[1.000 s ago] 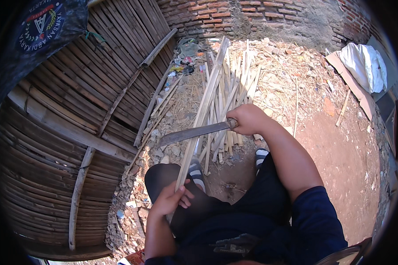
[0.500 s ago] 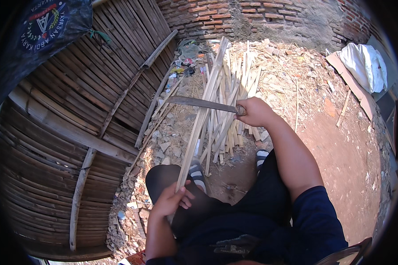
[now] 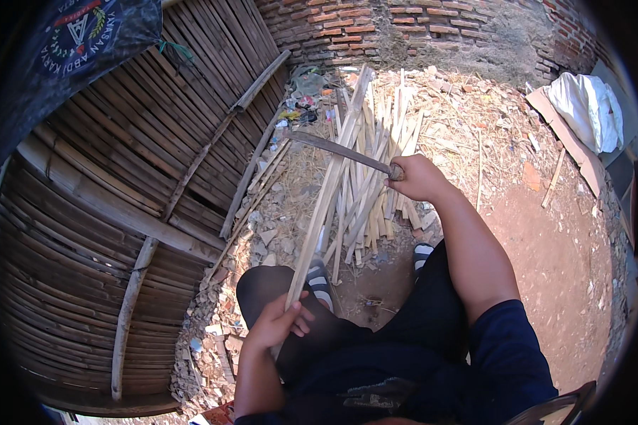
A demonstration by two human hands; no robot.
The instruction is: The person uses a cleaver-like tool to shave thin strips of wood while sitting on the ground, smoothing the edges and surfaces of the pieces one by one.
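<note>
- Bamboo strip (image 3: pixel 324 205): long, pale, runs from lower centre of the frame up to upper centre, leaning slightly right; its far end lies over the heap of split bamboo.
- Left hand (image 3: pixel 278 324): lower centre-left, fingers wrapped closed around the near end of the bamboo strip, resting against the dark-trousered knee.
- Right hand (image 3: pixel 416 177): centre, slightly right, fist closed on the handle of a machete.
- Machete (image 3: pixel 337 151): dark blade points left and slightly up from the right hand, crossing the bamboo strip near its upper third; whether the edge touches the strip cannot be told.
- Heap of split bamboo (image 3: pixel 376 170): pale slats fanned on the ground in the upper centre, under and behind the blade.
- Striped sandals (image 3: pixel 319 280): lower centre, on the dirt just below the heap.
- Woven bamboo panel (image 3: pixel 106 212): fills the left of the frame, with cross battens.
- Brick wall (image 3: pixel 404 28): top edge.
- White cloth (image 3: pixel 585 106): upper right, on a board.
- Ground (image 3: pixel 560 255): reddish dirt, right side, littered with chips.
</note>
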